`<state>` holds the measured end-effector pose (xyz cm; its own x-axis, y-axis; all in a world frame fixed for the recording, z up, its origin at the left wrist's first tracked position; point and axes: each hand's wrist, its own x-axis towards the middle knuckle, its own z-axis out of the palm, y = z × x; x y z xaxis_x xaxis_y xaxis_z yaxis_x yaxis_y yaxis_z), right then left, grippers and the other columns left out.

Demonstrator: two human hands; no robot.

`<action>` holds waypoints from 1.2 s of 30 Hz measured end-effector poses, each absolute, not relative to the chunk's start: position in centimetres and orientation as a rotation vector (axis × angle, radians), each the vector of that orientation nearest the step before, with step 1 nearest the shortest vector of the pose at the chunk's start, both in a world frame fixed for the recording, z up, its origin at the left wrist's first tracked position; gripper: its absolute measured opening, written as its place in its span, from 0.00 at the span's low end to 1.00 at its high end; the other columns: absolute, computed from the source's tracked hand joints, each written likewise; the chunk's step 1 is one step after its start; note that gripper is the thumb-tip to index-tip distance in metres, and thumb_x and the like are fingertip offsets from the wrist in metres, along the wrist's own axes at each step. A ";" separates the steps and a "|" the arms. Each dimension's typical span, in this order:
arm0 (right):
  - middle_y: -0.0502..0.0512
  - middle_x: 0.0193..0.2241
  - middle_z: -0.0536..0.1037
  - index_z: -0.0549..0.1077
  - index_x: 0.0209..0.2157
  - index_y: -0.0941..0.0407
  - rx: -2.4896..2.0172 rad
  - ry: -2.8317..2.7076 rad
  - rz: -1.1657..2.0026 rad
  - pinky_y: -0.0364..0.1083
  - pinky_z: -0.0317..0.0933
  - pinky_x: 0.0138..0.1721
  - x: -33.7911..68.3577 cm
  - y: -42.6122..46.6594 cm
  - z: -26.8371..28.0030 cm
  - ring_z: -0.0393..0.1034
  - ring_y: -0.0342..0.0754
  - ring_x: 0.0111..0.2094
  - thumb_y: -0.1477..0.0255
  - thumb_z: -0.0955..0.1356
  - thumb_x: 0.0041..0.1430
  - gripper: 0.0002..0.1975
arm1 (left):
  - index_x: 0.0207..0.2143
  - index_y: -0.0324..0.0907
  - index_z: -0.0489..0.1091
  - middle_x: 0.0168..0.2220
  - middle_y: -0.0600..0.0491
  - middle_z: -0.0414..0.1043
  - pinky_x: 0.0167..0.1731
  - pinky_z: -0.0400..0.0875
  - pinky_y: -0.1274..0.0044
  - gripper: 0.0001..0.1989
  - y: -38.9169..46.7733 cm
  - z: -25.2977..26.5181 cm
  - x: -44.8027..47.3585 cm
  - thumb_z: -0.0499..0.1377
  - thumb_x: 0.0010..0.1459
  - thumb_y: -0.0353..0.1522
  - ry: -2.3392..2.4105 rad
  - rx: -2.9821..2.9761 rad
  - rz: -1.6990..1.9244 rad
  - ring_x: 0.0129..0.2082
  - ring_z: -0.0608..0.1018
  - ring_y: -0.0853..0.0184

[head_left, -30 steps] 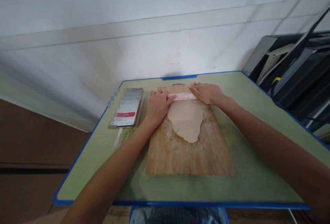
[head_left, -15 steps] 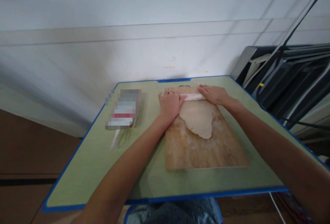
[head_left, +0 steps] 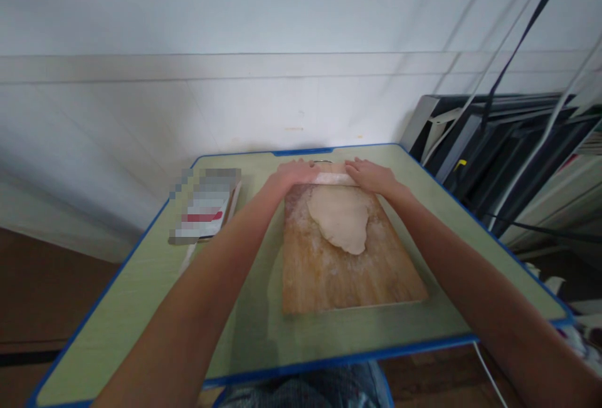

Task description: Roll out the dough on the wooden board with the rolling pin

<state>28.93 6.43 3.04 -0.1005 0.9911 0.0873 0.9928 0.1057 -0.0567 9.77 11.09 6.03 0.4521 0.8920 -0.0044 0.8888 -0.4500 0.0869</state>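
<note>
A pale rolling pin (head_left: 333,178) lies crosswise near the far end of a wooden board (head_left: 320,286). My left hand (head_left: 295,173) presses on its left end, fingers reaching over it and partly hidden. On the pin's right end rests my right hand (head_left: 371,176), closed over it with the fingertips pointing away from me. A flattened, uneven sheet of dough (head_left: 342,217) spreads from the pin toward me and narrows at its near edge. White flour marks dust the board around the dough.
The board lies on a pale green table (head_left: 254,333) with blue edging. To the left lies a blurred-out package (head_left: 202,207) with a white strip (head_left: 187,259) below it. Dark flat panels (head_left: 508,151) and cables (head_left: 522,38) stand at the right, and a white wall is behind.
The view has shifted, so the table and board sit farther left. My left hand has turned and slid forward over the pin, its forearm now straighter. The right hand stays on the pin.
</note>
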 end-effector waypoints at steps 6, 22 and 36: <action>0.60 0.56 0.68 0.68 0.51 0.54 -1.999 -2.216 -0.114 0.53 0.59 0.51 27.5 1.9 3.7 0.63 0.53 0.55 0.62 0.48 0.67 0.26 | 0.53 0.40 0.66 0.54 0.43 0.68 0.50 0.63 0.68 0.26 7.9 5.7 8.6 0.36 0.66 0.42 1.529 2.765 0.002 0.54 0.70 0.58; 0.66 0.45 0.74 0.70 0.41 0.59 -1.309 -2.471 -0.077 0.53 0.61 0.47 28.8 -1.2 4.5 0.69 0.55 0.46 0.60 0.55 0.65 0.21 | 0.45 0.36 0.62 0.41 0.42 0.72 0.32 0.71 0.71 0.15 -3.7 5.5 4.4 0.47 0.65 0.38 1.551 2.825 0.082 0.40 0.77 0.56; 0.57 0.61 0.60 0.57 0.62 0.56 -1.477 -2.533 0.059 0.56 0.48 0.61 26.3 0.8 3.4 0.52 0.52 0.62 0.58 0.48 0.66 0.30 | 0.49 0.35 0.61 0.53 0.40 0.65 0.47 0.69 0.65 0.20 -3.5 5.2 3.1 0.48 0.64 0.42 1.347 2.890 0.193 0.53 0.69 0.54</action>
